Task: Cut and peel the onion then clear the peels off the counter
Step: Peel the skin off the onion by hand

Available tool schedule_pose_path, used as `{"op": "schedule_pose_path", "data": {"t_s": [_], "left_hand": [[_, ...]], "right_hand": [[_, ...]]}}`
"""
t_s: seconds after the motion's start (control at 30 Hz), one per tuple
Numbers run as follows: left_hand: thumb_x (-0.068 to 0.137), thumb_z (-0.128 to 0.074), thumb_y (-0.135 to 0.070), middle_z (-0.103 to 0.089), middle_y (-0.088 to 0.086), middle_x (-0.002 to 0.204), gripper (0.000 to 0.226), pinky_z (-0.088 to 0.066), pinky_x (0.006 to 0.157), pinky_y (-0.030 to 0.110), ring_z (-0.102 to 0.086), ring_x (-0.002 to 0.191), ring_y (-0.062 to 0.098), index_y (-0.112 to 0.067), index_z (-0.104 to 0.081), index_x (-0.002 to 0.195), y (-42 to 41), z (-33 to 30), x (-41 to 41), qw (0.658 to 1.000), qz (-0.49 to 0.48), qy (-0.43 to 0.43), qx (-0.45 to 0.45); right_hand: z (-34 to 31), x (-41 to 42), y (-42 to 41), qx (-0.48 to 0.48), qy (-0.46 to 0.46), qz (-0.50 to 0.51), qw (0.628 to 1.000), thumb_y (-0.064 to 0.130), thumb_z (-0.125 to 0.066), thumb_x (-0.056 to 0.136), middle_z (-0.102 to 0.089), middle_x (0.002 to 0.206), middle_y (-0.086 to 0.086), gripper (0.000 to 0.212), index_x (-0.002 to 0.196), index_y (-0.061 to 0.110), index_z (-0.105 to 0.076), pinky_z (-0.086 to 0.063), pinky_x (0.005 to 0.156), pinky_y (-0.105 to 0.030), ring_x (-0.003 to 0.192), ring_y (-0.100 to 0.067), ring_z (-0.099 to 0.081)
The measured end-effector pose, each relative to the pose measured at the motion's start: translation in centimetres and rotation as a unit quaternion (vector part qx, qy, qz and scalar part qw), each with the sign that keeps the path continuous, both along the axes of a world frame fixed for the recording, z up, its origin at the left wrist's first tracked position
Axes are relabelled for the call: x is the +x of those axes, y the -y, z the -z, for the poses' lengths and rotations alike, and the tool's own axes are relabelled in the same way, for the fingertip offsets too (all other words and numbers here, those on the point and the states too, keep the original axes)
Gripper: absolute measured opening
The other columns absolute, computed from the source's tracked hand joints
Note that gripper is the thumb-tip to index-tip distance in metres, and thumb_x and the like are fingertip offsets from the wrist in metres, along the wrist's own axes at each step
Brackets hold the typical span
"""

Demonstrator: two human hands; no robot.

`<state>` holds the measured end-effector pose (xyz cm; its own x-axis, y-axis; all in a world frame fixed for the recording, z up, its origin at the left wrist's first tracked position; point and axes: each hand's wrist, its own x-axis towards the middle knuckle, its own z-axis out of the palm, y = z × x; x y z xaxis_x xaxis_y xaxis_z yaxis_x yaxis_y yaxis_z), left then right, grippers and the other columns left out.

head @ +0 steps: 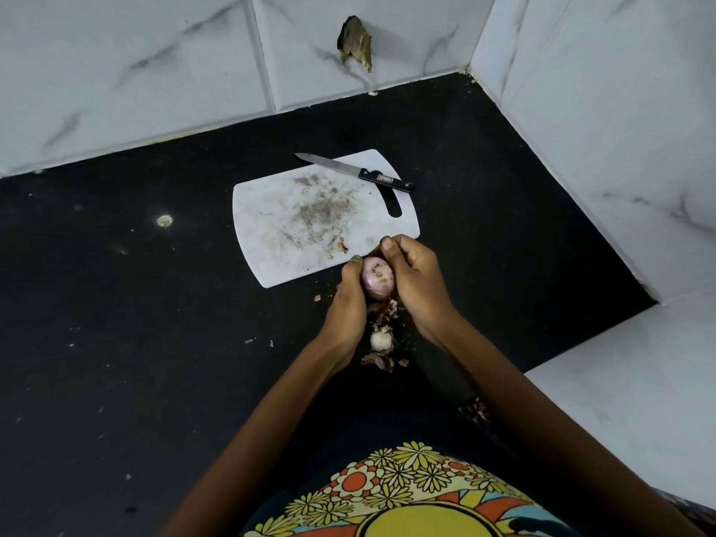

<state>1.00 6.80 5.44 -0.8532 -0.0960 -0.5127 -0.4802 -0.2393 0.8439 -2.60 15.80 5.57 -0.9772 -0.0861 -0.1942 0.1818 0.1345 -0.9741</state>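
Note:
A purple onion [376, 280] with its cut end facing up sits between both hands, just off the near edge of the white cutting board [310, 222]. My left hand [348, 304] grips its left side. My right hand [416, 282] grips its right side, thumb on top. Below the hands, on the black counter [135, 323], lie a pale cut-off onion piece [380, 340] and dry brown peels [377, 360]. A black-handled knife [356, 172] rests on the board's far right corner.
White marble-tiled walls close in the counter at the back and right; a hole [354, 42] breaks the back wall. A raised white ledge [627, 412] stands at the near right. Small peel scraps [342, 246] lie on the stained board.

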Motion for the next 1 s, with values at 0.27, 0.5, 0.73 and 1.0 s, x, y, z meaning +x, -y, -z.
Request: {"op": "schedule_pose_path", "data": {"t_s": [0.27,0.5,0.73,1.0], "left_hand": [[0.101,-0.022,-0.045,-0.074,-0.002,0.083,0.052,-0.053,0.080,0.025,-0.069,0.081,0.007,-0.022,-0.068,0.092,0.9,-0.1,-0.6,0.999,0.029,-0.021,0.026],[0.082,-0.050,-0.059,-0.073,0.002,0.093,0.049,-0.053,0.085,0.036,-0.069,0.090,0.016,-0.017,-0.066,0.103,1.5,-0.8,-0.9,0.998,0.053,-0.041,0.020],[0.094,-0.058,-0.019,-0.065,0.002,0.070,0.013,-0.054,0.068,0.029,-0.064,0.069,0.015,-0.014,-0.063,0.083,1.4,-0.9,-0.9,0.994,0.066,-0.058,0.063],[0.092,-0.051,0.001,-0.067,-0.003,0.061,0.012,-0.053,0.057,0.018,-0.064,0.055,0.007,-0.008,-0.059,0.091,2.6,-0.9,-0.4,0.977,0.159,-0.087,0.117]], "right_hand": [[-0.3,0.7,-1.1,0.022,-0.004,-0.069,0.997,0.016,-0.041,0.101,-0.061,0.113,-0.012,0.022,0.109,0.015,-0.061,-0.047,0.096,-0.033,0.108,-0.020,-0.059],[-0.2,1.4,-0.1,0.011,-0.014,-0.119,0.993,0.030,-0.027,0.103,-0.057,0.123,-0.009,0.034,0.122,0.019,-0.052,-0.043,0.100,-0.029,0.119,-0.017,-0.053],[-0.5,1.5,-0.3,-0.049,0.040,-0.120,0.991,0.014,-0.028,0.104,-0.060,0.101,0.010,0.028,0.105,0.029,-0.051,-0.045,0.076,-0.007,0.085,0.014,-0.059],[-0.6,1.3,-1.1,-0.081,0.095,-0.132,0.983,0.025,-0.030,0.103,-0.063,0.109,-0.001,0.028,0.108,0.026,-0.057,-0.048,0.071,-0.017,0.100,-0.011,-0.060]]}}
